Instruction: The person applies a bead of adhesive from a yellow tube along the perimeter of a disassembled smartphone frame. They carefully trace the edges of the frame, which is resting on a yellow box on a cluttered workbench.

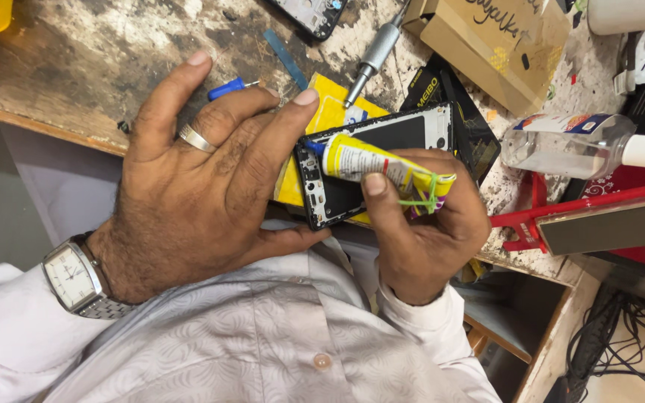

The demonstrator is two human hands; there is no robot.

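Note:
My right hand [423, 239] grips a yellow glue tube [371, 164] with a green rubber band around its rolled end. Its blue nozzle touches the left edge of a black phone frame [404, 134] that lies on a yellow packet [330, 112]. My left hand [188, 186], with a ring and a wristwatch, spreads over the bench edge. Its index fingertip presses the phone frame's upper left corner, and its thumb lies below the frame.
A worn wooden bench [76, 67] carries a metal screwdriver [371, 56], a blue-handled tool [227, 88], a blue plastic strip [285, 58], a cardboard box [498, 48], a clear bottle [569, 145], a red stand [584, 213] and another phone [311, 13]. Cables [621, 336] hang at lower right.

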